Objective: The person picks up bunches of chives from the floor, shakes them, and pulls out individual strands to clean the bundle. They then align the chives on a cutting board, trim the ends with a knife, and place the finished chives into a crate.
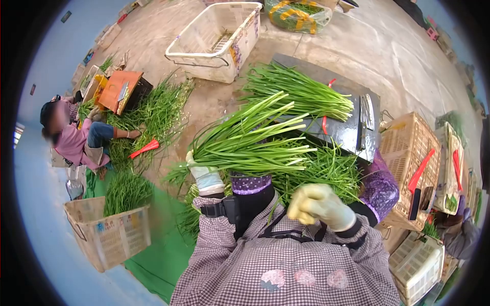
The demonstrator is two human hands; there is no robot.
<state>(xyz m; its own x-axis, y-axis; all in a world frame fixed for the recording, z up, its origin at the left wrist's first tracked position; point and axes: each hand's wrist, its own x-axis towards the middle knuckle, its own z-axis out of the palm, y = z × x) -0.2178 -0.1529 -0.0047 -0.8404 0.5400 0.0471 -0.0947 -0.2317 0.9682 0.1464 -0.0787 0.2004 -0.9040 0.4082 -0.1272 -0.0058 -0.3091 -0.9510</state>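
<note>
My left hand (206,176), in a pale glove, is closed round the leafy end of a fanned-out bunch of green stalks (255,137). The pale cut ends of that bunch point right. My right hand (320,205), in a yellowish glove, is held near my chest with its fingers curled; whatever they might hold is hidden. Ahead, a second bunch (301,92) lies on a dark board (365,94) over a red tie (325,125). A blade with a black handle (364,122) rests at the board's right side. Loose greens (326,168) are heaped below the board.
An empty white crate (209,58) stands ahead, beside a bag of greens (298,18). Wicker baskets (408,158) with red ties are at right. At left, a person (74,137) sits by loose greens (168,107), near a crate (120,237) on green sheeting (168,245).
</note>
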